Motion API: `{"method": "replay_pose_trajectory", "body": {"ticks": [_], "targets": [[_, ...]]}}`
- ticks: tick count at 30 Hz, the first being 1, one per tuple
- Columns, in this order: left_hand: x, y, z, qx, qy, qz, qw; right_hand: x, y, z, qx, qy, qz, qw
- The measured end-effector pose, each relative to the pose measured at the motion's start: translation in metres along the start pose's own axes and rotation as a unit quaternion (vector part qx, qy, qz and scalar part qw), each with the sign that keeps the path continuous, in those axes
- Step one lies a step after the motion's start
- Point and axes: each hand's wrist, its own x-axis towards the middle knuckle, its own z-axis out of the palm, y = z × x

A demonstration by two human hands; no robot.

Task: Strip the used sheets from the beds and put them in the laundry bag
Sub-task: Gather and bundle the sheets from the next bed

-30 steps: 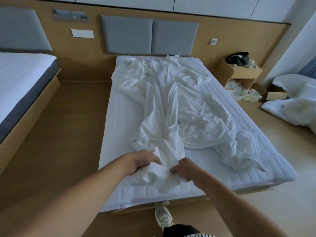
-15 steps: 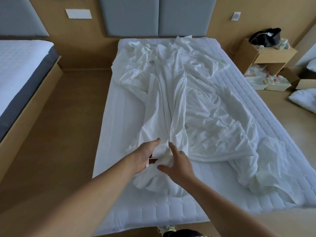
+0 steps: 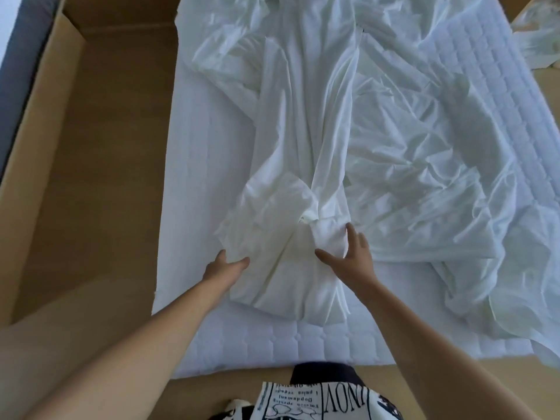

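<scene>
A crumpled white sheet lies loose over the quilted mattress, drawn into a long ridge down the middle. Its near end is bunched into a folded bundle close to the foot of the bed. My left hand is at the bundle's left edge, with fabric lying over its fingers and pinched against the thumb. My right hand lies on the bundle's right side, fingers straight and thumb spread. No laundry bag is in view.
Wooden floor runs along the left of the bed. A second bed's wooden frame borders that strip of floor. White plastic items lie on the floor at the top right. My patterned clothing is at the bed's foot.
I have leaned in over the bed, so the view is closer. My hands moved apart: the left went to the bundle's left edge, the right spread flat on its right side.
</scene>
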Motion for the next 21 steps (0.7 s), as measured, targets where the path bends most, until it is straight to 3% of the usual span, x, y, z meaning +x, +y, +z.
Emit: {"method": "replay_pose_trajectory", "body": {"ticks": [4,8,17,21], "targets": [[0.025,-0.028,-0.002,-0.039,-0.005,-0.085,0.996,-0.006,0.058,0.014,0.1,-0.065,0.09,0.989],[0.044,-0.04,0.008,-0.091,-0.035,-0.098,0.99,0.002,0.081,0.037,0.164,-0.117,0.168,0.965],[0.05,-0.062,0.036,-0.09,-0.069,-0.017,0.993,0.006,0.085,0.062,0.206,-0.074,0.193,0.957],[0.024,-0.066,0.026,-0.11,-0.072,0.012,0.991,-0.021,0.066,0.058,0.195,-0.033,0.164,0.966]]}}
